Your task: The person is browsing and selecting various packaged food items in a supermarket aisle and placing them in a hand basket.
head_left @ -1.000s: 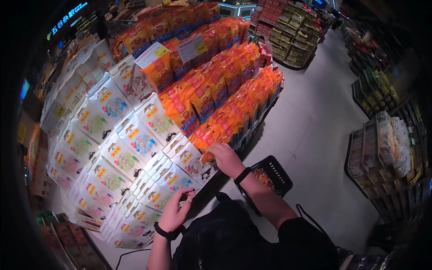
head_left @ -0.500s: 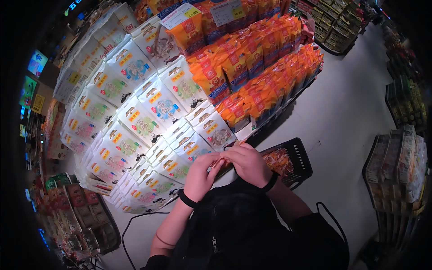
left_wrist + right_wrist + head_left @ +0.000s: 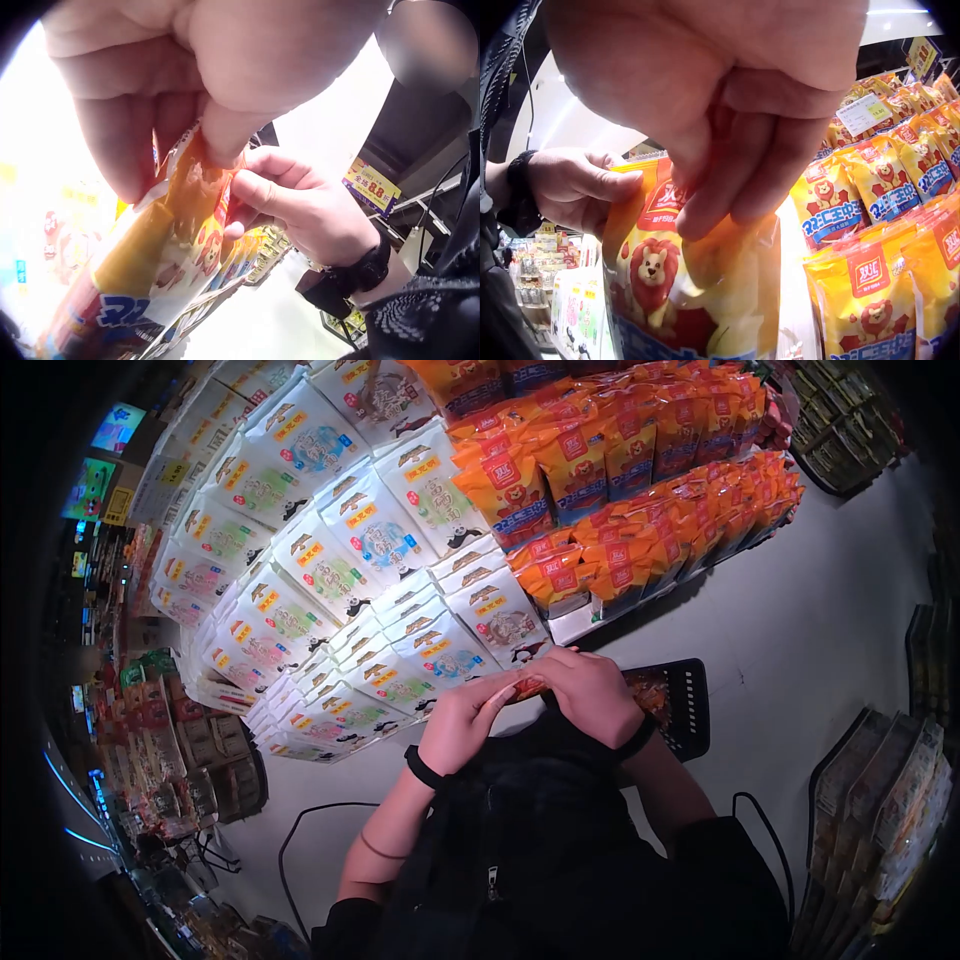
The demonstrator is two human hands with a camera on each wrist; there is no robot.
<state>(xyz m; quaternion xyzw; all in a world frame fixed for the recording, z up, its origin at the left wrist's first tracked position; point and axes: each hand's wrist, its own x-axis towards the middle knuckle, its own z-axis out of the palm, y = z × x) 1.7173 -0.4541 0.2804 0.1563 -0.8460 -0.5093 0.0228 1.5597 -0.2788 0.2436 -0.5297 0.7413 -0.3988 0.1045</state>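
Observation:
Held in front of the body is a yellow-orange snack bag (image 3: 656, 281) with a red-maned lion printed on it. My left hand (image 3: 462, 725) pinches its top edge between thumb and fingers; in the right wrist view that thumb lies at the upper left corner. My right hand (image 3: 597, 698) grips the top edge from the other side, fingers over the front and red label. From the head, only a small strip of the bag (image 3: 528, 688) shows between the hands. The left wrist view shows its side (image 3: 142, 262) hanging below the fingers.
White panda-printed packs (image 3: 340, 575) stand stacked on a display ahead and left. Rows of matching orange bags (image 3: 620, 550) fill its right side. A black shopping basket (image 3: 690, 710) with packs inside is beside my right forearm. Other shelves (image 3: 880, 800) stand across the aisle floor (image 3: 770, 630).
My right hand has come back from the orange rows with a bag and met my left hand in front of the body. The head view has shifted, so the display sits higher and further right.

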